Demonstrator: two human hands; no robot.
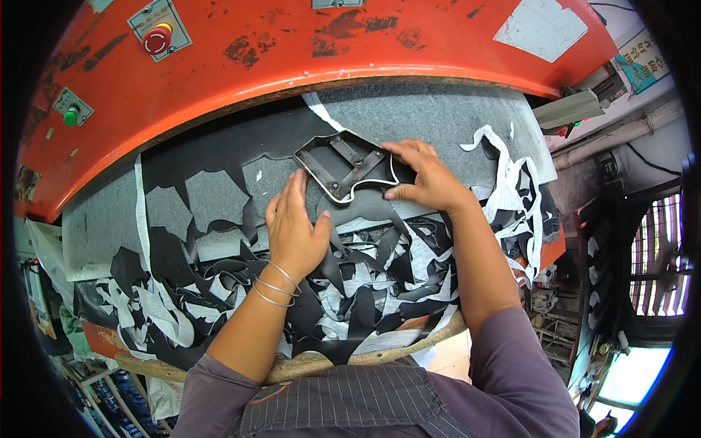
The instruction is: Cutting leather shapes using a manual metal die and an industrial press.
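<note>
A metal cutting die [349, 166], an irregular outline with crossbars inside, lies on the black sheet material [212, 131] with holes cut through it. My right hand [427, 177] grips the die's right end, fingers at its upper edge and thumb near the lower corner. Beside the die's left edge is my left hand [296, 226], fingers stretched out and thumb apart; the fingertips are at the edge, and whether they press on it I cannot tell. Grey cutting board [212, 201] shows through the cut holes.
An orange-red press [292, 55] spans the far side, with a red stop button [157, 39] and a green button [71, 115]. Black and white offcuts [358, 285] heap along the near edge, above a wooden rail [307, 366]. White strips [504, 175] lie at the right.
</note>
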